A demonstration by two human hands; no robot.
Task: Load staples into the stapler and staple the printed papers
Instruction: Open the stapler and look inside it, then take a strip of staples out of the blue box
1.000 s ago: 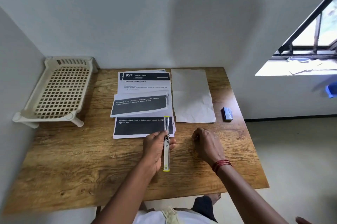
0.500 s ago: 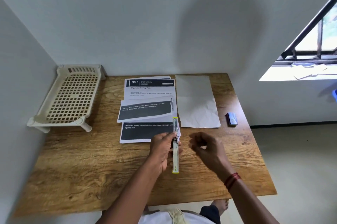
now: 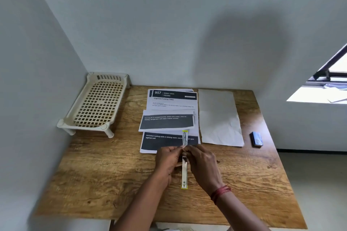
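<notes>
A yellow-and-metal stapler [image 3: 184, 171] lies opened out flat on the wooden table [image 3: 105, 180], its far end over the printed papers. My left hand [image 3: 167, 161] grips the stapler from the left at its hinge. My right hand [image 3: 201, 165] meets it from the right, fingertips pinched at the same spot; whether staples are between them is hidden. The printed papers [image 3: 169, 120] lie in overlapping sets just beyond my hands. A small blue staple box [image 3: 256, 138] rests on the table at the right.
A blank, slightly creased white sheet [image 3: 219, 118] lies right of the printed papers. A cream plastic lattice rack [image 3: 97, 106] stands in the back-left corner against the walls. The table's right edge drops to the floor; a window [image 3: 330, 80] is at the right.
My right hand has lifted off the table and moved left onto the stapler's middle, joining my left hand. The camera view has tilted up, so the table sits lower in frame.
</notes>
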